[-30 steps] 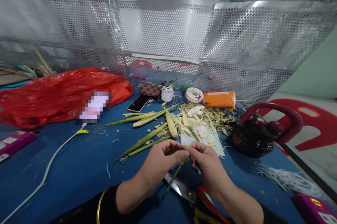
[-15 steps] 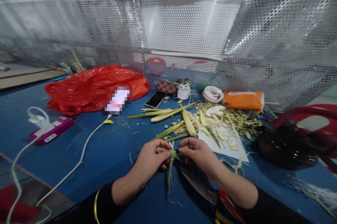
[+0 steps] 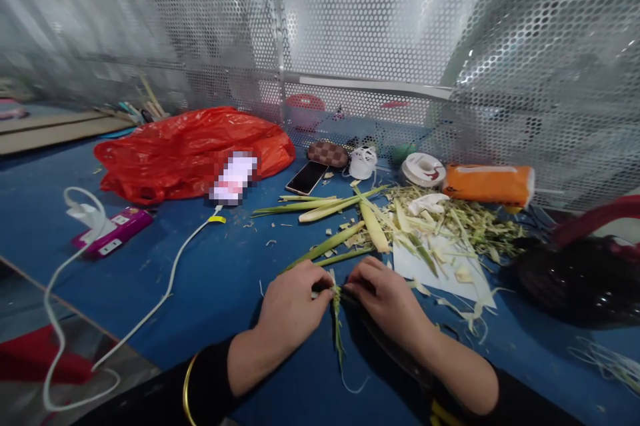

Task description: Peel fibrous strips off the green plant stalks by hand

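Pinched between the thumb and fingers of my left hand (image 3: 294, 306) is a small braided piece of green plant strips (image 3: 337, 303). Its loose ends and one thin pale thread trail down toward me over the blue table. My right hand (image 3: 393, 299) is closed in a pinch just to the right of the braid. What lies between its fingertips is too small to make out. Beyond both hands are long pale-green stalk leaves (image 3: 373, 223). Under my right forearm lies a dark tool, mostly hidden, with a bit of yellow handle (image 3: 443, 414) showing.
Shredded plant scraps (image 3: 480, 226) and white paper (image 3: 440, 273) lie to the right, near a dark kettle (image 3: 575, 279). Farther back are a ribbon spool (image 3: 423, 170), orange packet (image 3: 489, 185), phone (image 3: 307, 177) and red plastic bag (image 3: 165, 159). A white cable (image 3: 175, 273) crosses the left side.
My view has tilted down and shifted slightly left. Both hands stay at the braid, with the right fingers curled in more. My right forearm now covers most of the red-and-yellow-handled blade tool.
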`<state>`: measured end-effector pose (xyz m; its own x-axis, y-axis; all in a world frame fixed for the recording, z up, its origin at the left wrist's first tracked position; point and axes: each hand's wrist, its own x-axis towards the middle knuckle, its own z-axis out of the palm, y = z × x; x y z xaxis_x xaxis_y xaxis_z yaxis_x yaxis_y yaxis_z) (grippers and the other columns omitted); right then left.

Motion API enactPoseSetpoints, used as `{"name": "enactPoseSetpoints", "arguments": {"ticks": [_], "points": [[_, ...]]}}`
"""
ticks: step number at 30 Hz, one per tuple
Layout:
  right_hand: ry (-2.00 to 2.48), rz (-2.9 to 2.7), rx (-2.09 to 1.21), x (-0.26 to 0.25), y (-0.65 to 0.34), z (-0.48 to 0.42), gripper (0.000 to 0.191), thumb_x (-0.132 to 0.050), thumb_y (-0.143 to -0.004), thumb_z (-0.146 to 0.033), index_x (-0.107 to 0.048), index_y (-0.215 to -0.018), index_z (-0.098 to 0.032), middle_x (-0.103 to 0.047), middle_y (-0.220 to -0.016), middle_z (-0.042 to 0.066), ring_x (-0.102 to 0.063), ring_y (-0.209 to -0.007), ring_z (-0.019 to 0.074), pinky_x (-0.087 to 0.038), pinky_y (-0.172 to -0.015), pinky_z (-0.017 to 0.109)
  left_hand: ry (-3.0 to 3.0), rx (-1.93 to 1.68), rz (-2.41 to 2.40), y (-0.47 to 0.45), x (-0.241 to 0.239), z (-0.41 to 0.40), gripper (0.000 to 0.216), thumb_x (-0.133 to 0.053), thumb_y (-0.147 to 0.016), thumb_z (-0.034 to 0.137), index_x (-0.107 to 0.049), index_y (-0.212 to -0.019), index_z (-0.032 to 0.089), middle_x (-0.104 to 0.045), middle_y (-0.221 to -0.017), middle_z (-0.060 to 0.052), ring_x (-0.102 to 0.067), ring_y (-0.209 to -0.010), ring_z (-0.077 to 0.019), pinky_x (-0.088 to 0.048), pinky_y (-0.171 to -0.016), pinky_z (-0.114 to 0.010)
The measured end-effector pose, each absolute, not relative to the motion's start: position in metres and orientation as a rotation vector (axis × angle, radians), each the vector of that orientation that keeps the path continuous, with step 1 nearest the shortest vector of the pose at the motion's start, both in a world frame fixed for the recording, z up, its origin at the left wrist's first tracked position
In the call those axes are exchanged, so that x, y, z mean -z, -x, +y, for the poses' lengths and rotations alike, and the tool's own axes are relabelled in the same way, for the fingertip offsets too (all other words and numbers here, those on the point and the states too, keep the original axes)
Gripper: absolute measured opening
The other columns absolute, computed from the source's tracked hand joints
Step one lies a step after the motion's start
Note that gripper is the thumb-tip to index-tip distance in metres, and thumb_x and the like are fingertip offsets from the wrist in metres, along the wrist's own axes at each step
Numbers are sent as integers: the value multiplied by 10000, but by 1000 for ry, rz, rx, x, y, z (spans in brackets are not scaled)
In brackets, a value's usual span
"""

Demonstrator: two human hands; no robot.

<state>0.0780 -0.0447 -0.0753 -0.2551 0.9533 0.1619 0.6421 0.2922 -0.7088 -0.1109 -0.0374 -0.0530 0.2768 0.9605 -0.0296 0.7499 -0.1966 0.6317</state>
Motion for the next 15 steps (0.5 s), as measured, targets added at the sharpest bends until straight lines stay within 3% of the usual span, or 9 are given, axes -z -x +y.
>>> {"name": "enactPoseSetpoints", "arguments": {"ticks": [6, 15], "points": [[1275, -2002, -846, 77, -78, -43, 126, -493, -902, -195, -602, -846, -224, -680, -864, 39, -623, -806, 181, -447, -736, 293, -2066, -445, 1510, 113, 55, -36, 140, -596, -774, 245, -726, -822, 263, -690, -862, -6, -618, -799, -191, -405, -659, -278], [1319, -2127, -763, 73, -77, -44, 200, -404, -952, -204, -598, -902, -214, -697, -888, 60, -616, -828, 203, -414, -752, 319, -2138, -495, 1511, 114, 56, -35, 103, -650, -761, 236, -703, -847, 257, -693, -847, 5, -614, -799, -188, -389, -651, -274]]}}
